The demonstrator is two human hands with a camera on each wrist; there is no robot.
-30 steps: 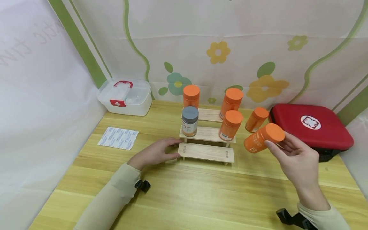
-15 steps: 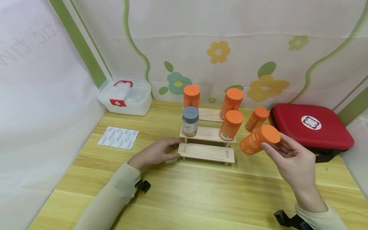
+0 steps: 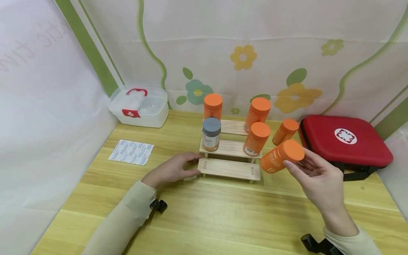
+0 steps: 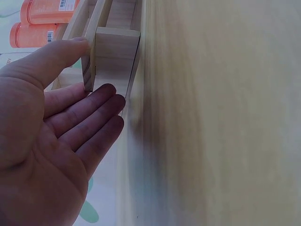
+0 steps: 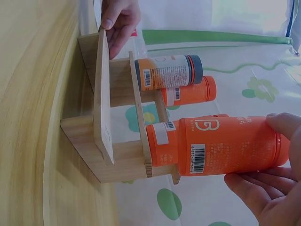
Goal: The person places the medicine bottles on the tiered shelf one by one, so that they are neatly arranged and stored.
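Observation:
My right hand grips an orange pill bottle by its orange cap. The bottle tilts with its base toward the wooden step shelf, above the table to the right of the lowest step. Its barcode side shows in the right wrist view, where the bottle overlaps the bottles behind. My left hand pinches the left end of the lowest step; in the left wrist view the thumb and index finger meet opposite edges of that board. The middle step bears a grey-capped bottle and an orange bottle.
On the top step stand two orange bottles, one left and one right. Another orange bottle stands beside the red first-aid case. At left are a clear first-aid box and a flat printed packet.
My right hand has carried the orange bottle leftward and slightly down, closer to the step shelf. The left hand has kept its place at the lowest step.

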